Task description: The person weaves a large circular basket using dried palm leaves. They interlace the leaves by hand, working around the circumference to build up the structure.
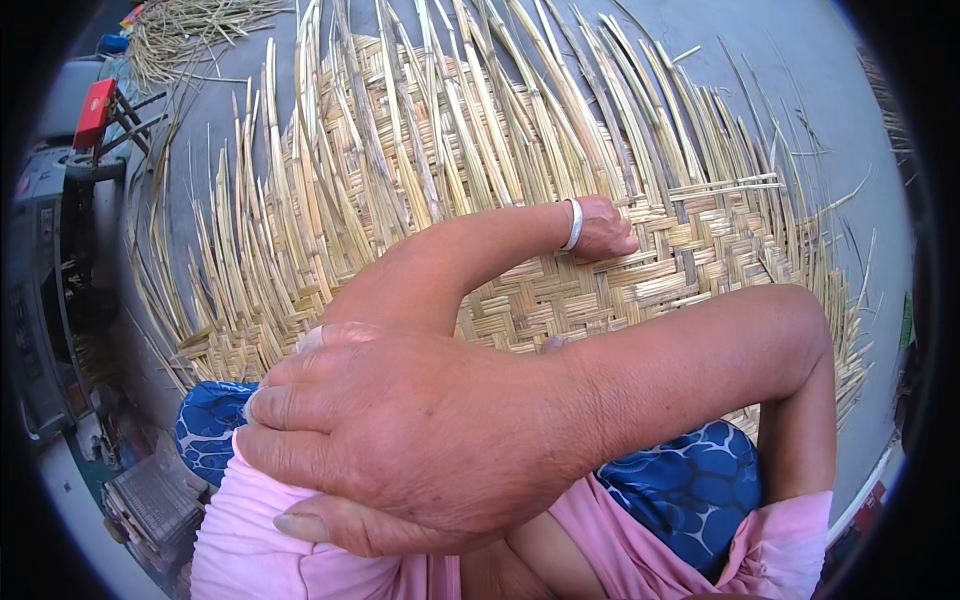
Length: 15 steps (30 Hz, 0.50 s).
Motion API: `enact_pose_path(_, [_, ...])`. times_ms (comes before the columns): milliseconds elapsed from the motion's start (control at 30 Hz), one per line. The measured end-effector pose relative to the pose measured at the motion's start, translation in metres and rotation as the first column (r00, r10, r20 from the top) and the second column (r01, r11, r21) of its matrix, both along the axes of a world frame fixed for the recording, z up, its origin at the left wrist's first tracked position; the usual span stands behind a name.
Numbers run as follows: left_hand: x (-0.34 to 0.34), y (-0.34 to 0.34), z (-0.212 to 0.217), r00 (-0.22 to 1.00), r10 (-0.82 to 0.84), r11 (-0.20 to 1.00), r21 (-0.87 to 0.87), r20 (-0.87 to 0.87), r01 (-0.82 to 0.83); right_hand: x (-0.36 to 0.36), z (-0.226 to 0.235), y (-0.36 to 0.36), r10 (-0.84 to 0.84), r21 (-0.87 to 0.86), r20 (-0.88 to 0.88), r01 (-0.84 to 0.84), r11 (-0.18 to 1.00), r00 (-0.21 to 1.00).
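Observation:
My left arm reaches out over a half-woven mat (700, 245) of split straw-coloured strips. At its end my left hand (605, 228), with a silver bracelet (574, 224) at the wrist, rests closed on the weave where the loose strips begin. Its fingers curl under, so what they hold, if anything, is hidden. Large and close, my right hand (410, 430) lies across my left upper arm. Its fingers and thumb close round the pink sleeve (265, 520) there.
Long loose strips (480, 120) stick up and away from the mat's far side. Blue patterned cloth (690, 490) covers my legs. A red box (95, 113) sits on a dark stand at the far left, near a pile of strips (190, 40) on the grey floor (800, 60).

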<state>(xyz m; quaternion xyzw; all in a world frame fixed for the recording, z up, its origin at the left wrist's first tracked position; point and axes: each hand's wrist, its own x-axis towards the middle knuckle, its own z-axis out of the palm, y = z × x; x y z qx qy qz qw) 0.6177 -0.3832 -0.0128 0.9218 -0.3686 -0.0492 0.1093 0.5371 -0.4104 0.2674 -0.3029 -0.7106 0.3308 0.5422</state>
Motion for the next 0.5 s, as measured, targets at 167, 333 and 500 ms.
enact_pose_path(167, [-0.018,0.003,-0.006,0.971,0.063,0.996,-0.073,0.232,-0.047,-0.02,0.002,-0.029,-0.116,-0.009,-0.195,0.116,0.993,0.974])
enact_pose_path(333, [-0.021,0.003,-0.011,0.979,0.084,0.993,-0.098,0.183,-0.067,-0.012,0.0,-0.037,-0.101,-0.147,-0.288,0.06,0.987,0.952])
enact_pose_path(500, [-0.018,0.004,-0.017,0.981,0.09,0.991,-0.117,0.174,-0.07,-0.024,-0.003,-0.027,-0.009,-0.13,-0.631,-0.095,0.987,0.776])
